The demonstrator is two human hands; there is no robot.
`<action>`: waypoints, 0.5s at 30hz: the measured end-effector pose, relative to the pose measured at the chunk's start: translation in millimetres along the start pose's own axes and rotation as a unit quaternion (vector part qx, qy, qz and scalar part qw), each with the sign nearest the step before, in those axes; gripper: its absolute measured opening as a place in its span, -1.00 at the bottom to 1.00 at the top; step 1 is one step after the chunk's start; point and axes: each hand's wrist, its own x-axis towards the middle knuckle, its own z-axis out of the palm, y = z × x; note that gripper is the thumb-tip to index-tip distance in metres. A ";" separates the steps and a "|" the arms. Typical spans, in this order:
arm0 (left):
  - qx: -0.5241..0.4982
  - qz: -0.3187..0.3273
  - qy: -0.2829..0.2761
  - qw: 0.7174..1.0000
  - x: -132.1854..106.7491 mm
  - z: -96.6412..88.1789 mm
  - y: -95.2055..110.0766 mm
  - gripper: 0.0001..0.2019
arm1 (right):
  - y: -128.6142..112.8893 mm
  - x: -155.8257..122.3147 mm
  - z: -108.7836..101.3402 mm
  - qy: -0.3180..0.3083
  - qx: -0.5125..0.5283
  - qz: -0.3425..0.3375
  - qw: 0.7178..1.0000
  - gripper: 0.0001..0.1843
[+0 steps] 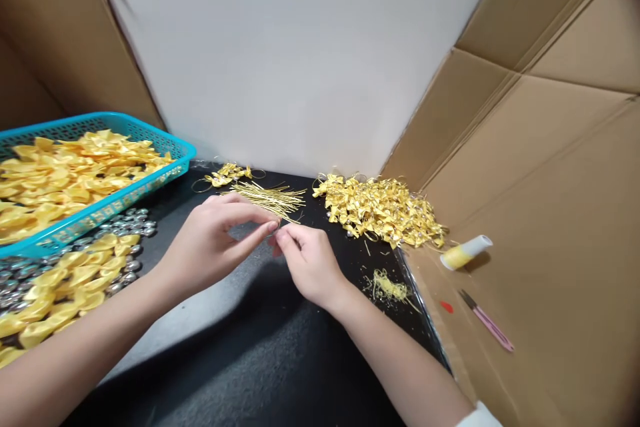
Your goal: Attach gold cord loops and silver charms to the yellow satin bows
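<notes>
Above the middle of the black tabletop (240, 363), in the head view, the left hand (215, 240) and the right hand (310, 263) meet at their fingertips. On each, thumb and forefinger are pinched together; whatever sits between them is too small and hidden to tell. Just beyond the fingers lies a loose bundle of thin, straight gold-coloured ties (275, 199). Behind it sits a small cluster of shiny yellow bows with wire loops (230, 175); to the right is a larger heap of yellow bows with silver beads (380, 210), and nearer, a tangle of fine yellow clippings (389, 287). At left, a turquoise perforated plastic basket (183, 150) holds yellow fabric bows (85, 170), with round silver bells (133, 267) and more loose yellow bows (75, 280) beside it. Pink-handled metal snips (487, 323) rest on brown cardboard (560, 253) at far right, near a white-and-yellow cylinder (466, 252).
</notes>
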 end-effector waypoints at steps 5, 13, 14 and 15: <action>0.051 -0.009 0.025 0.998 2.3 -7.5 -13.8 -0.81 | -2.6 0.8 -4.3 -0.053 -0.004 -0.054 0.997 -0.65; 0.054 -0.015 0.030 0.998 5.4 -17.7 -19.8 -0.79 | 0.0 -2.7 -1.6 -0.034 -0.011 -0.015 0.999 -0.79; 0.054 -0.002 0.023 0.998 5.1 -17.4 -18.1 -0.79 | 1.9 -2.1 1.6 -0.008 -0.007 0.002 1.000 -0.83; 0.054 0.009 0.012 0.998 4.6 -16.7 -16.1 -0.78 | 3.7 -1.8 5.2 0.007 0.001 0.016 1.000 -0.73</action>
